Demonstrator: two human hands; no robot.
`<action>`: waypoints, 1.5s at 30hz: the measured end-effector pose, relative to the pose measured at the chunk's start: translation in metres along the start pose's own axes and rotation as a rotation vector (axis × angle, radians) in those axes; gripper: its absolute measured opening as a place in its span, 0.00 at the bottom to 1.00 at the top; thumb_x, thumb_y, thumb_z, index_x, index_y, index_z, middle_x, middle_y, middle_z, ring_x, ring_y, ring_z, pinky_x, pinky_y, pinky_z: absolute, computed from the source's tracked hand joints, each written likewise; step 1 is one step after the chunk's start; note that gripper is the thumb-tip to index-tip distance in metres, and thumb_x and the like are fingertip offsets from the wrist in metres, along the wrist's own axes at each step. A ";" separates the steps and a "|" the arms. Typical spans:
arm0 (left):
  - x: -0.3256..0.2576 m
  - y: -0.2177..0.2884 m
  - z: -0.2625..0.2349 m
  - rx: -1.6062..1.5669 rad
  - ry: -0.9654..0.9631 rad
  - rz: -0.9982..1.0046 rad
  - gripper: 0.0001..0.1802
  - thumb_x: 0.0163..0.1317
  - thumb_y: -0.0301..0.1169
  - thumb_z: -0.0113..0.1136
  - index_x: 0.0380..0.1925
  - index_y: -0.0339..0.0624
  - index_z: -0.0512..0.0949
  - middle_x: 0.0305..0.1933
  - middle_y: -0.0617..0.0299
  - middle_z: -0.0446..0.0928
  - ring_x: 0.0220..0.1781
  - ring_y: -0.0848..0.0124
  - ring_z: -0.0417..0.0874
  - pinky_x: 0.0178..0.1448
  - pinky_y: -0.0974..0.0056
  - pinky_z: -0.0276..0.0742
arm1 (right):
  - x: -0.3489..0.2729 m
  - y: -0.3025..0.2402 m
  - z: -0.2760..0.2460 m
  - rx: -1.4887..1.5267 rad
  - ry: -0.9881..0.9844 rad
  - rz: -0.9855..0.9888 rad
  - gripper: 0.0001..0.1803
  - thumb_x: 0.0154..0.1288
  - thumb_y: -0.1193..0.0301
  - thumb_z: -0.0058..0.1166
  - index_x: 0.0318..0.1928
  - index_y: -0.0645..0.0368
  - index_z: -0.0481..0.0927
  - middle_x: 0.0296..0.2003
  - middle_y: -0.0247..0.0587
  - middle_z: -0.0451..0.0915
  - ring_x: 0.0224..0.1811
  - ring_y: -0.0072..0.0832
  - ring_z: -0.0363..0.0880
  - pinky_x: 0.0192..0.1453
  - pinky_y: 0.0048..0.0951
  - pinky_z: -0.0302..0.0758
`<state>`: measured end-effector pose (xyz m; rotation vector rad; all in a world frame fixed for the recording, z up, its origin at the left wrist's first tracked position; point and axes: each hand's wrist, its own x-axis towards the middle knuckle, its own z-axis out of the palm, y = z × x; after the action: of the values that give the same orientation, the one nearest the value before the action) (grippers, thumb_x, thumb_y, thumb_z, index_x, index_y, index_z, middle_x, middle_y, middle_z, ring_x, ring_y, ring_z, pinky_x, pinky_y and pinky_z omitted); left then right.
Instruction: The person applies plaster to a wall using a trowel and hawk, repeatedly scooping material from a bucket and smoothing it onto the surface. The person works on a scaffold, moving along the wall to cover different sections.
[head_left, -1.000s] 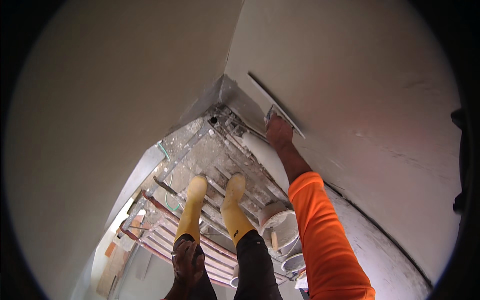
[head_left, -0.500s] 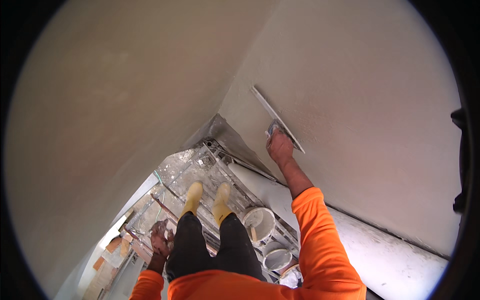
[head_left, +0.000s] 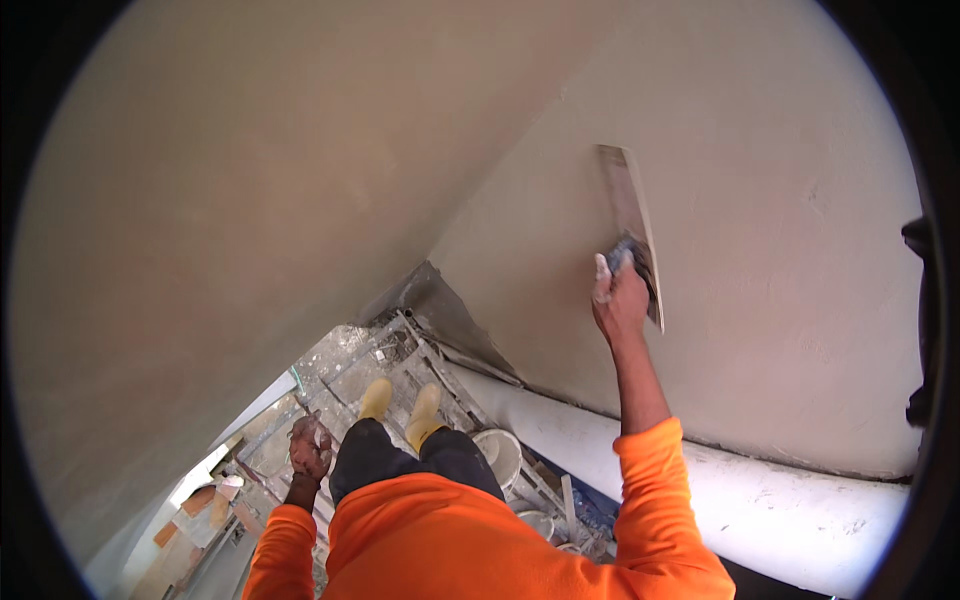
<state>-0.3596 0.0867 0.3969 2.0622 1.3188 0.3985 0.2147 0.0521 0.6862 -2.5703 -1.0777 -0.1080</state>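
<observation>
My right hand [head_left: 622,300], its fingers smeared white, is wrapped round the handle of a plastering trowel [head_left: 628,195]. The long flat blade stands nearly upright against the right-hand plastered wall [head_left: 760,260]; one long edge appears tipped off the surface. Low on the left, my left hand [head_left: 310,447] hangs beside my leg with curled, plaster-smeared fingers. What they hold, if anything, I cannot make out. Both sleeves are orange.
Another plastered wall [head_left: 250,200] meets the first at a corner. My yellow boots [head_left: 424,412] stand on a scaffold deck. Close by are a bucket [head_left: 500,455] and a smaller container [head_left: 538,522]. A thick white pipe [head_left: 720,480] runs along the right wall's foot.
My right hand and the trowel have moved right across the wall, and the blade has turned more upright, showing its face. My left hand has risen slightly. The whole view has shifted.
</observation>
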 end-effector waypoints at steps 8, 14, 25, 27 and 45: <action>-0.008 0.006 -0.023 0.060 -0.048 0.029 0.23 0.61 0.27 0.61 0.57 0.36 0.77 0.49 0.43 0.79 0.55 0.46 0.78 0.62 0.49 0.73 | -0.015 -0.040 0.161 1.183 0.070 0.124 0.11 0.76 0.63 0.50 0.37 0.56 0.74 0.29 0.31 0.73 0.30 0.22 0.72 0.35 0.28 0.71; -0.045 0.003 -0.050 0.127 0.006 -0.018 0.22 0.59 0.24 0.63 0.56 0.35 0.78 0.51 0.43 0.81 0.53 0.45 0.81 0.62 0.49 0.77 | 0.072 -0.047 0.287 1.586 0.262 -0.157 0.09 0.75 0.67 0.51 0.39 0.59 0.75 0.32 0.31 0.74 0.34 0.22 0.73 0.42 0.29 0.73; -0.053 -0.010 -0.020 0.091 -0.036 -0.041 0.21 0.63 0.25 0.62 0.57 0.34 0.77 0.50 0.43 0.80 0.51 0.50 0.83 0.56 0.53 0.80 | 0.033 -0.032 0.058 0.872 0.304 0.116 0.19 0.76 0.58 0.52 0.33 0.60 0.74 0.25 0.36 0.74 0.28 0.26 0.72 0.39 0.37 0.72; -0.042 -0.012 -0.013 0.085 -0.044 -0.010 0.21 0.63 0.25 0.61 0.58 0.35 0.77 0.50 0.44 0.80 0.50 0.51 0.83 0.55 0.54 0.80 | 0.012 -0.026 0.029 1.063 0.257 -0.019 0.19 0.76 0.58 0.52 0.32 0.60 0.74 0.24 0.35 0.73 0.27 0.26 0.73 0.36 0.39 0.73; -0.182 -0.076 -0.016 0.141 -0.199 -0.464 0.21 0.66 0.27 0.64 0.58 0.35 0.77 0.43 0.59 0.76 0.43 0.73 0.79 0.41 0.71 0.79 | -0.029 0.097 0.454 -0.212 -0.640 0.135 0.18 0.70 0.61 0.54 0.51 0.61 0.77 0.45 0.53 0.86 0.50 0.48 0.86 0.56 0.47 0.81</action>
<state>-0.5029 -0.0476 0.3744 1.7716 1.6757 -0.1047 0.2331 0.1277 0.2275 -2.9441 -1.1300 0.7147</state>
